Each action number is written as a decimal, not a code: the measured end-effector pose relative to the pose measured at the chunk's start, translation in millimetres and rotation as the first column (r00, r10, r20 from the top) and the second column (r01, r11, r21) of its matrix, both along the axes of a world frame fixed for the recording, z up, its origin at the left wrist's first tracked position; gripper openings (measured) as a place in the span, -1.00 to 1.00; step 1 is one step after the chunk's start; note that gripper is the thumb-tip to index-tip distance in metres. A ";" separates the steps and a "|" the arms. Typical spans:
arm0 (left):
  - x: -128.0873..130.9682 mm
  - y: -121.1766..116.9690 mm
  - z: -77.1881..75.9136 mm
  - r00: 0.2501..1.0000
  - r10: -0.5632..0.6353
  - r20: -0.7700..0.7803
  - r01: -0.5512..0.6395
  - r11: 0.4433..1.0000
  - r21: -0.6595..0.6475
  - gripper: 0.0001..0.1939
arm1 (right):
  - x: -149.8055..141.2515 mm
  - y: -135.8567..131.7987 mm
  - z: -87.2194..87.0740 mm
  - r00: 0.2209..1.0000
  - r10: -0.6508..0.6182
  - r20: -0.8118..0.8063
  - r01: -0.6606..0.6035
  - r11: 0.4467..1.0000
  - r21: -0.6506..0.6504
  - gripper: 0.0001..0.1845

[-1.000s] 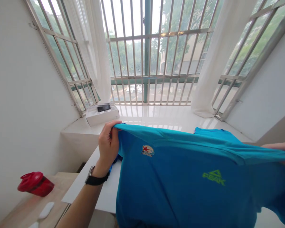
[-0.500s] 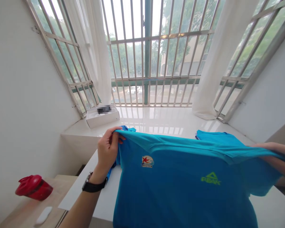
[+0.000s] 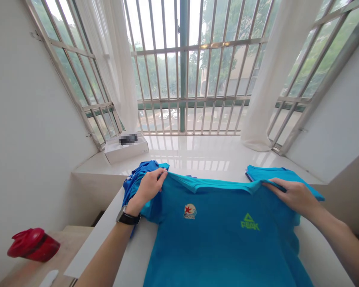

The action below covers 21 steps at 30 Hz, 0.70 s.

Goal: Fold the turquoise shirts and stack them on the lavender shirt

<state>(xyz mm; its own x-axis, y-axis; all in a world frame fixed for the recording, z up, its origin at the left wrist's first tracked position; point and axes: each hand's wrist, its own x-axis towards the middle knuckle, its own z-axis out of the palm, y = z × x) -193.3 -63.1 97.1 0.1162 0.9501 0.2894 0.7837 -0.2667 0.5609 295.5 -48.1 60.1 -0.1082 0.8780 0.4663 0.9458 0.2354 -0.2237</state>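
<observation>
A blue T-shirt hangs spread out before me, its front with a round emblem and a green PEAK logo facing me. My left hand, with a dark-strapped watch on the wrist, pinches the shirt at its left shoulder. At the other shoulder my right hand grips the fabric between thumb and fingers. The neckline runs between the two hands. Behind my left hand lies a crumpled heap of blue clothes. Beyond my right hand is a flat folded blue garment.
A white table stands under the shirt, against a glossy white window sill. On the sill's left is a white box with a blurred dark item. A red cup and a partly seen white object are at lower left.
My right hand has moved left, closer to my left hand, and the taut top edge of the shirt has shortened. My left hand has shifted slightly right and down.
</observation>
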 end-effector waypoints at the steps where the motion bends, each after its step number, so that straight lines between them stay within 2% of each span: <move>1: -0.4 7.8 -1.0 1.000 -0.004 0.031 0.003 1.000 0.008 -0.65 | -1.2 4.6 -1.6 1.000 -0.021 -0.005 0.021 1.000 0.000 -0.28; 3: 1.3 26.7 -4.8 0.999 0.055 -0.001 -0.055 0.998 0.039 -0.62 | -7.6 16.9 -3.8 0.997 -0.076 0.002 0.076 0.996 -0.042 -0.36; 6: 7.6 52.2 -17.1 0.950 0.155 -0.272 -0.158 0.987 0.009 -0.65 | -22.5 37.1 -12.2 0.975 -0.194 0.110 0.209 0.967 -0.147 -0.50; 9: 11.9 63.1 -33.8 0.907 0.070 -0.416 -0.123 0.987 -0.103 -0.70 | -32.4 50.4 -28.5 0.966 -0.161 0.204 0.217 0.932 -0.290 -0.59; 11: 12.1 63.2 -42.5 0.910 0.023 -0.413 -0.088 0.987 -0.138 -0.69 | -33.2 54.0 -39.8 0.966 -0.137 0.219 0.205 0.924 -0.324 -0.60; 14: 10.2 59.9 -48.5 0.898 0.015 -0.439 -0.094 0.983 -0.160 -0.68 | -31.5 53.3 -51.1 0.962 -0.142 0.232 0.217 0.915 -0.339 -0.63; 16: 9.9 57.9 -49.0 0.890 0.027 -0.455 -0.112 0.980 -0.162 -0.72 | -34.7 49.1 -54.2 0.959 -0.132 0.250 0.204 0.935 -0.289 -0.68; 19: 15.7 55.7 -48.0 0.887 0.044 -0.459 -0.120 0.983 -0.136 -0.76 | -53.0 37.8 -55.4 0.960 -0.073 0.271 0.089 0.995 -0.048 -0.74; 21: 25.3 55.5 -46.7 0.895 0.069 -0.440 -0.110 0.992 -0.068 -0.74 | -73.2 29.3 -56.7 0.971 -0.023 0.237 0.011 0.999 0.052 -0.71</move>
